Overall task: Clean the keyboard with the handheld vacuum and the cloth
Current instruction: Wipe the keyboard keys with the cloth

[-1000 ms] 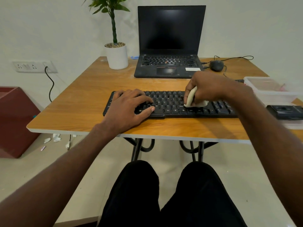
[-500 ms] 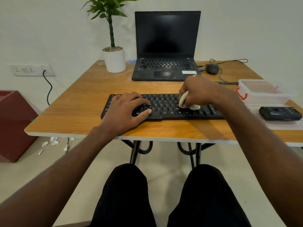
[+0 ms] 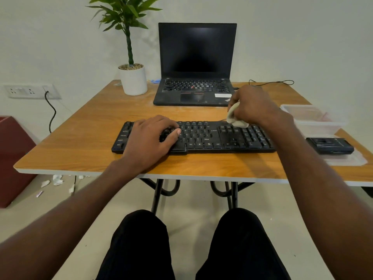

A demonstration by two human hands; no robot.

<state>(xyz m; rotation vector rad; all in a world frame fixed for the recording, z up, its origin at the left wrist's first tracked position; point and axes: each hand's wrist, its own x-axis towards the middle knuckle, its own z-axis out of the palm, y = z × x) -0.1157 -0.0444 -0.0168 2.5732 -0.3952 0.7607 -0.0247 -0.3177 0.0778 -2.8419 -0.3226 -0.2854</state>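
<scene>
Still, the left hand (image 3: pixel 150 138) lay flat on the left end of the keyboard (image 3: pixel 201 136), fingers relaxed over the keys, thumb at the near edge, pinning it to the desk (image 3: pixel 80 150) as it had a second before. The right hand (image 3: pixel 252 106) gripped the bunched pale cloth (image 3: pixel 235 118), fingers curled round it. It had shifted from the middle keys to the far right corner, above the block beside the number pad. Only the cloth's lower fold touched the top row there. Judged: wiping had reached the far edge, with the number pad and near rows likely left. Just right of the keyboard a black device (image 3: pixel 331 145), perhaps the handheld vacuum, lay untouched. Beyond it sat a clear plastic tub (image 3: pixel 314 118). Farther off stood the laptop (image 3: pixel 194 77), its screen dark.
</scene>
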